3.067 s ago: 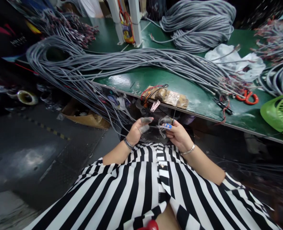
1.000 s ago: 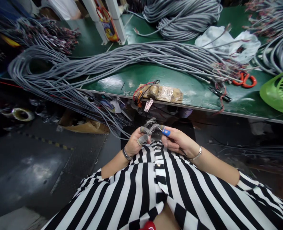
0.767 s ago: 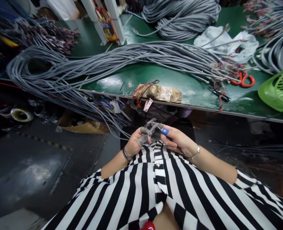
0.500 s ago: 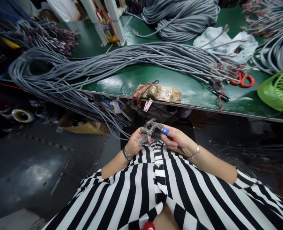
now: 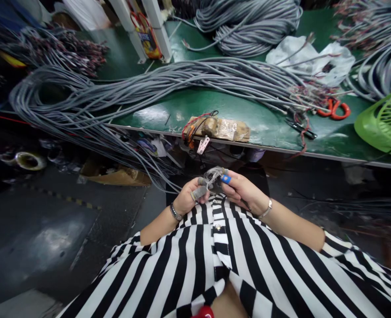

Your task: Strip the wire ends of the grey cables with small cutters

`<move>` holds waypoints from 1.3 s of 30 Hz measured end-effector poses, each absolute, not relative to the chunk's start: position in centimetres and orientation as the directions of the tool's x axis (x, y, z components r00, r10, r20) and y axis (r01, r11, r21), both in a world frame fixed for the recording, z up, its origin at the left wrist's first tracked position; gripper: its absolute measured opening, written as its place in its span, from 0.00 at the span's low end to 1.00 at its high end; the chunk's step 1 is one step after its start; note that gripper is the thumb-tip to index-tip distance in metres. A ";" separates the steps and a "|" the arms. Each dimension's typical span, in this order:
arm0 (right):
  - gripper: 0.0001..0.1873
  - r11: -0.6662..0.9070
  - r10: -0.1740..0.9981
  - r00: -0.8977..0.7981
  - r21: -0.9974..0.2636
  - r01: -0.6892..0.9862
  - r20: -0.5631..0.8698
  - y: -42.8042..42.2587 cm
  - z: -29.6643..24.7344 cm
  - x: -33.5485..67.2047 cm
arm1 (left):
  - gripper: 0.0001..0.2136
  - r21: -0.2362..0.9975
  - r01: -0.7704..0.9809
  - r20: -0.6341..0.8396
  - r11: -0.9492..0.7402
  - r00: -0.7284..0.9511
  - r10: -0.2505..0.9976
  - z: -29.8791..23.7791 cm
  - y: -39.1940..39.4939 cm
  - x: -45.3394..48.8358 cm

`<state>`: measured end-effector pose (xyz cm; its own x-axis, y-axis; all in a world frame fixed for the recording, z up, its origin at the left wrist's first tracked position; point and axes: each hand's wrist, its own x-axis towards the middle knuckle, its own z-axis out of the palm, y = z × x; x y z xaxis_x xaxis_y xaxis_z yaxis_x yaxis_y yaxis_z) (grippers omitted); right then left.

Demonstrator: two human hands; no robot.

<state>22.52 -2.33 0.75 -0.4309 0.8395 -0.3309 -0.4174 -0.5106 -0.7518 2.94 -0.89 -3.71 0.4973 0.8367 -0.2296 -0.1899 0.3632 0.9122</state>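
Both hands meet close to my body, just below the front edge of the green workbench. My left hand, with grey tape on its thumb and forefinger, pinches a small tuft of thin bare wire strands. My right hand, a blue tape wrap on one fingertip, is closed on the same strands from the right side. A thin dark cable runs down from the right hand past the wrist. The strand ends fan out above the fingers.
Long grey cables lie across the bench and hang off its left end. A taped block with red and orange wires sits at the front edge. Red-handled scissors, a green fan and a white plastic bag lie right.
Three seconds ago the hands were apart with a small clear bag between them; now they are drawn together on the wire strands. Over the last second they barely shifted, slightly upward.
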 end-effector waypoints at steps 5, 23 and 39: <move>0.11 -0.369 0.917 -0.230 -0.911 -0.185 -0.325 -1.4 -0.7 21.7 | 0.18 0.941 -0.157 -0.179 0.300 0.520 0.835 -3.2 -0.7 3.1; 0.22 -0.417 0.826 -0.503 -0.876 -0.243 -0.254 -1.4 1.9 23.6 | 0.13 0.785 -0.497 -0.143 0.370 0.435 0.889 -1.2 -1.1 3.1; 0.11 -0.430 0.903 -0.171 -0.831 -0.354 -0.395 1.2 0.4 23.3 | 0.17 0.834 -0.450 -0.123 0.320 0.413 0.902 -1.4 -1.7 3.2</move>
